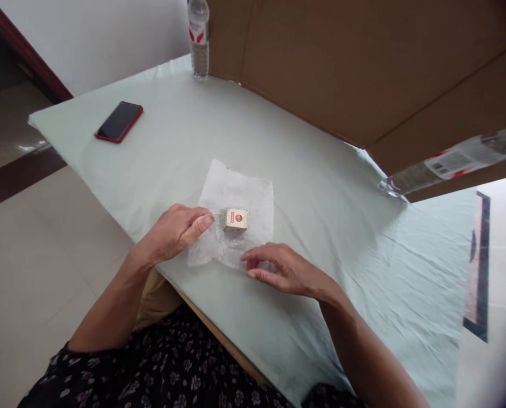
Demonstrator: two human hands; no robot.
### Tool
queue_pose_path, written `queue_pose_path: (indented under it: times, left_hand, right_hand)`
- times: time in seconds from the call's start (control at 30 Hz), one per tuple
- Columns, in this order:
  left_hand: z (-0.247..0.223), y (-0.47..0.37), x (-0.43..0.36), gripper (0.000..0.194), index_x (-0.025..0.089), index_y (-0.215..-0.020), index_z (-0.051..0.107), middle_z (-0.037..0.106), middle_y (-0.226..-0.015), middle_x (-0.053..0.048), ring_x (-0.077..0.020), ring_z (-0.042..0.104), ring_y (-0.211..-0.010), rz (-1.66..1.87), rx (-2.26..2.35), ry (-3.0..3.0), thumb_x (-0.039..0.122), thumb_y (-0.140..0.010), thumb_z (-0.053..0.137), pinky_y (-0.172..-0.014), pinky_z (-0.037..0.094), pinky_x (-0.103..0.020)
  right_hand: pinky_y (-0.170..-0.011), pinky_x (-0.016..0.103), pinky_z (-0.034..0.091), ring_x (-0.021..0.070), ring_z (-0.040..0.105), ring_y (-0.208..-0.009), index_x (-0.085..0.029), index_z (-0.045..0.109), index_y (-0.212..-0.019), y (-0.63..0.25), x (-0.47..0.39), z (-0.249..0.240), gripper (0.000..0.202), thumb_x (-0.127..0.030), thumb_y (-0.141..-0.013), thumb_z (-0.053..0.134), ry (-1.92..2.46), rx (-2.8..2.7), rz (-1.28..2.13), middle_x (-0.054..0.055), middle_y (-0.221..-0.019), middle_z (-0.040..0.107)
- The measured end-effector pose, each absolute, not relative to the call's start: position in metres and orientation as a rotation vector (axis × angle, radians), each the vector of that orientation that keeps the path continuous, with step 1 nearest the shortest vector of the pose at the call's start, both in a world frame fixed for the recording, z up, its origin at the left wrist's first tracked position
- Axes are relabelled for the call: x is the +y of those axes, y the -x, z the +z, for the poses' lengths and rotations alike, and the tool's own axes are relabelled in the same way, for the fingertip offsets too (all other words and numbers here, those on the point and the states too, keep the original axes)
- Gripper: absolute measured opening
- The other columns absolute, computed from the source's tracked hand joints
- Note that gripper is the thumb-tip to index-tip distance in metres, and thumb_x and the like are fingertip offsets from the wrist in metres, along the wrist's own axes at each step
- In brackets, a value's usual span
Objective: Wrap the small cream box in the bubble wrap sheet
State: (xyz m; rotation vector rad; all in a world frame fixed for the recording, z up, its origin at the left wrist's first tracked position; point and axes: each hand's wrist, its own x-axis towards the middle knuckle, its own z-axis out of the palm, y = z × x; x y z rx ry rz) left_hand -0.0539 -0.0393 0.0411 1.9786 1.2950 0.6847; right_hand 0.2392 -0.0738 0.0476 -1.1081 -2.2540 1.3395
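Observation:
A small cream-coloured box (pixel 237 220) with a red label and a round red picture sits on a sheet of bubble wrap (pixel 244 190). The sheet lies spread on the cloth, crumpled along its near side. At its left edge, my left hand (pixel 185 226) has thumb and fingers together on the plastic, just left of the box. My right hand (pixel 280 266) is by the sheet's near right corner, fingers curved and thumb apart, with nothing visible between them. Neither hand touches the box.
A pale green cloth (pixel 320 164) covers the table. A phone in a red case (pixel 119 121) lies at the far left. One water bottle (pixel 199 42) stands at the back, another bottle (pixel 452 164) is at the right. Brown cardboard (pixel 303 62) rises along the back.

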Motion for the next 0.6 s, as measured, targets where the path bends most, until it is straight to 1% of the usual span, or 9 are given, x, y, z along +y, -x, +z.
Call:
queue_pose_path:
  times: [0.1, 0.17, 0.23, 0.3, 0.33, 0.37, 0.4, 0.5, 0.6]
  left_hand:
    - [0.031, 0.058, -0.042, 0.028, 0.025, -0.096, 0.077, 0.064, -0.061, -0.003, -0.0279, 0.064, -0.074, 0.532, 1.532, -2.164, 0.048, -0.084, 0.069, -0.092, 0.045, -0.044]
    - [0.025, 0.056, -0.040, 0.031, 0.024, -0.101, 0.076, 0.069, -0.074, -0.006, -0.0302, 0.065, -0.083, 0.519, 1.640, -2.217, 0.046, -0.080, 0.072, -0.092, 0.045, -0.045]
    - [0.022, 0.051, -0.036, 0.037, 0.023, -0.111, 0.073, 0.072, -0.092, -0.010, -0.0319, 0.066, -0.093, 0.547, 1.742, -2.204, 0.046, -0.081, 0.070, -0.090, 0.047, -0.043]
    - [0.022, 0.045, -0.032, 0.046, 0.021, -0.123, 0.068, 0.070, -0.104, -0.012, -0.0314, 0.066, -0.098, 0.519, 1.841, -2.149, 0.045, -0.084, 0.067, -0.087, 0.049, -0.041]
    - [0.023, 0.042, -0.030, 0.049, 0.020, -0.129, 0.064, 0.070, -0.108, -0.012, -0.0304, 0.066, -0.098, 0.476, 1.879, -2.117, 0.043, -0.086, 0.066, -0.086, 0.050, -0.040]
    - [0.024, 0.040, -0.029, 0.051, 0.019, -0.134, 0.061, 0.070, -0.108, -0.012, -0.0293, 0.066, -0.097, 0.425, 1.906, -2.089, 0.040, -0.087, 0.064, -0.085, 0.051, -0.039]
    - [0.025, 0.038, -0.027, 0.053, 0.018, -0.138, 0.057, 0.071, -0.107, -0.011, -0.0283, 0.067, -0.095, 0.373, 1.921, -2.063, 0.037, -0.089, 0.063, -0.084, 0.051, -0.038]
    - [0.026, 0.033, -0.026, 0.055, 0.016, -0.146, 0.049, 0.073, -0.100, -0.008, -0.0268, 0.067, -0.093, 0.273, 1.923, -2.016, 0.027, -0.093, 0.057, -0.083, 0.051, -0.037]
    - [0.023, 0.032, -0.027, 0.054, 0.016, -0.148, 0.047, 0.073, -0.098, -0.007, -0.0264, 0.068, -0.092, 0.260, 1.920, -2.008, 0.022, -0.094, 0.053, -0.082, 0.051, -0.037]
  right_hand:
    - [-0.064, 0.028, 0.053, 0.0164, 0.071, -0.076, -0.025, 0.075, -0.103, -0.242, -0.076, 0.041, 0.017, -0.031, -0.095, 0.062, 1.209, -2.171, 1.247, 0.002, -0.092, 0.079]
    - [-0.067, 0.030, 0.055, 0.0174, 0.070, -0.078, -0.025, 0.074, -0.104, -0.238, -0.070, 0.039, 0.018, -0.032, -0.096, 0.060, 1.266, -2.075, 1.055, 0.003, -0.093, 0.078]
    - [-0.075, 0.035, 0.057, 0.0223, 0.070, -0.095, -0.025, 0.070, -0.116, -0.229, -0.058, 0.035, 0.026, -0.035, -0.094, 0.062, 1.293, -2.040, 0.848, 0.007, -0.110, 0.076]
    - [-0.090, 0.045, 0.057, 0.0300, 0.064, -0.120, -0.025, 0.062, -0.133, -0.217, -0.046, 0.029, 0.046, -0.038, -0.090, 0.068, 1.295, -2.093, 0.693, 0.011, -0.135, 0.068]
    - [-0.098, 0.050, 0.055, 0.0333, 0.060, -0.128, -0.024, 0.058, -0.139, -0.211, -0.040, 0.024, 0.055, -0.038, -0.087, 0.070, 1.290, -2.140, 0.644, 0.013, -0.142, 0.063]
    - [-0.102, 0.054, 0.052, 0.0352, 0.058, -0.130, -0.023, 0.056, -0.141, -0.205, -0.036, 0.020, 0.059, -0.037, -0.086, 0.071, 1.293, -2.186, 0.617, 0.014, -0.144, 0.062]
    - [-0.103, 0.055, 0.051, 0.0356, 0.060, -0.127, -0.022, 0.056, -0.140, -0.201, -0.032, 0.016, 0.057, -0.035, -0.086, 0.070, 1.298, -2.227, 0.609, 0.014, -0.140, 0.065]
    - [-0.101, 0.054, 0.052, 0.0336, 0.066, -0.118, -0.024, 0.061, -0.133, -0.207, -0.030, 0.011, 0.044, -0.033, -0.089, 0.065, 1.312, -2.235, 0.562, 0.011, -0.129, 0.072]
    - [-0.103, 0.053, 0.051, 0.0325, 0.065, -0.122, -0.025, 0.061, -0.133, -0.245, -0.035, 0.011, 0.045, -0.037, -0.090, 0.066, 1.385, -2.075, 0.450, 0.011, -0.133, 0.070]
